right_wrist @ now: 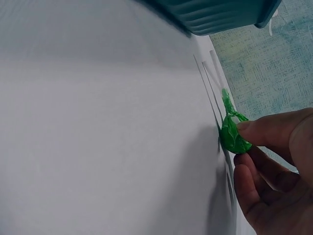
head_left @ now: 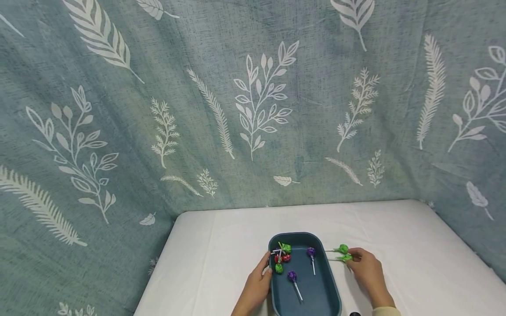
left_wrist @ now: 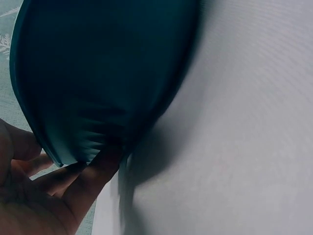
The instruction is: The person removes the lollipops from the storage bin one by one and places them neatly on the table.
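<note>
My right hand [head_left: 368, 273], at the lower right of the frame, pinches one green lollipop [head_left: 346, 258] by its head between thumb and fingertips, the rest of its fingers curled. A second green lollipop [head_left: 343, 249] is just beside it; I can't quite tell whether my fingers have that one too. Both their sticks point left, towards the one tray [head_left: 322, 292] at lower centre. My left hand [head_left: 254, 287] rests its extended fingers and thumb against the tray's left side, only lightly bent. Inside I count two purple lollipops [head_left: 292, 276], lying apart, and a cluster in the tray's upper left corner, where two red heads [head_left: 286, 258] and two green heads [head_left: 278, 268] show. One white table [head_left: 221, 250] lies under everything, and one leaf-patterned curtain [head_left: 316, 87] fills the upper frame.
</note>
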`<state>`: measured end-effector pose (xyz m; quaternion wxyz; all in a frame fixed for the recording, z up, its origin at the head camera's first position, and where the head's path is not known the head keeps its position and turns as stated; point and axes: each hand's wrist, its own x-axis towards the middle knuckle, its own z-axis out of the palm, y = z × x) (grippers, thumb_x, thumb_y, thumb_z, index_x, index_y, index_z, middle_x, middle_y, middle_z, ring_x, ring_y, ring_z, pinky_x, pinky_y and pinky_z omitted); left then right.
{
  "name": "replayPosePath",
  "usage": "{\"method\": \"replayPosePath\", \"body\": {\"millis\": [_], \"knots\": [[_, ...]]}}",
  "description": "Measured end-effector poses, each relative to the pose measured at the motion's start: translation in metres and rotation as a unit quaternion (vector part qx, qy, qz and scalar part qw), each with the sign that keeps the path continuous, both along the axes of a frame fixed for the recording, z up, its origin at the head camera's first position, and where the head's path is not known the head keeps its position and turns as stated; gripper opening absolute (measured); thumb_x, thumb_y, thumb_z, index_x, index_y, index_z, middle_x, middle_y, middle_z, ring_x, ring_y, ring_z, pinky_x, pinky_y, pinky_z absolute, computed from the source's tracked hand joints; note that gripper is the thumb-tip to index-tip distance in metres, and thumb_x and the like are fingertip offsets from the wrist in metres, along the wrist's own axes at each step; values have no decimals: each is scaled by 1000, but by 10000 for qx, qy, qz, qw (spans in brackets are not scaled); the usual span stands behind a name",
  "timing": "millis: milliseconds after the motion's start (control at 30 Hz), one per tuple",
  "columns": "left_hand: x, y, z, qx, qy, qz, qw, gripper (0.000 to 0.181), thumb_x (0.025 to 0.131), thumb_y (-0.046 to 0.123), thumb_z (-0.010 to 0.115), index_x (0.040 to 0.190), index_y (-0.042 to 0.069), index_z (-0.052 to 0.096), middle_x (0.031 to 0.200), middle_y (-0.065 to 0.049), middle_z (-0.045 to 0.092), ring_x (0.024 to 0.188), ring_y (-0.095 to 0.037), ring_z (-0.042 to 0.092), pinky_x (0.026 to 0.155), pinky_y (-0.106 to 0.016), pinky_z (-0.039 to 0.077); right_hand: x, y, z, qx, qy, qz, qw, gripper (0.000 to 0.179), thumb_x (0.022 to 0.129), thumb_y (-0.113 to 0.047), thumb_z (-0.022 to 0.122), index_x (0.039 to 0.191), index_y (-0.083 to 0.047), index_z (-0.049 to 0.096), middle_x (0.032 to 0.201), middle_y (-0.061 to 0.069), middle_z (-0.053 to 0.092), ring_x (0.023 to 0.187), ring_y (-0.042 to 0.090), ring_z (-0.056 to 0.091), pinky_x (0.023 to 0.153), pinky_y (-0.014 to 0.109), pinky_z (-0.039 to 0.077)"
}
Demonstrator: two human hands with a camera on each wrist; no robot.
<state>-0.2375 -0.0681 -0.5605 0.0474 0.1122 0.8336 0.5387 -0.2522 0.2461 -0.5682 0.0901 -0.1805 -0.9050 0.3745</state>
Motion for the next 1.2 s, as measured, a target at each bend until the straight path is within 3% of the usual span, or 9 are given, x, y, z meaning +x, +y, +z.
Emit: {"method": "replayPosePath", "body": {"millis": [333,633,733,900,1200], "knots": [[1,0,1,14,33,2,10000,45,94,19,39,139,20,31,131,-12,43,107,-28,50,92,-48,36,0,2,0,27,196,-49,9998,36,69,-8,69,102,0,59,93,18,61,85,31,58,64,37,46],[2,0,1,-35,87,31,10000,45,94,18,40,138,20,31,131,-10,43,116,-28,42,94,-48,33,2,5,5,165,252,-25,9995,37,72,-16,68,105,-1,59,99,21,59,91,35,55,71,46,44],[2,0,0,-33,106,11,9999,45,94,17,40,139,19,31,131,-11,43,115,-29,43,93,-48,35,3,4,12,141,334,-10,9993,37,74,-17,67,106,-2,59,102,21,58,94,35,54,75,49,42],[2,1,-1,-23,153,-5,9999,45,94,16,40,139,19,31,131,-11,43,116,-29,42,93,-47,35,7,0,26,236,808,117,9964,32,76,-18,67,104,-3,60,97,19,61,91,34,56,75,49,41],[1,1,1,-62,29,59,10000,45,94,18,40,138,20,31,132,-9,42,116,-27,42,94,-47,34,7,-14,51,64,1223,397,9917,39,81,-38,60,104,-6,60,96,15,62,91,31,56,77,50,41]]}}
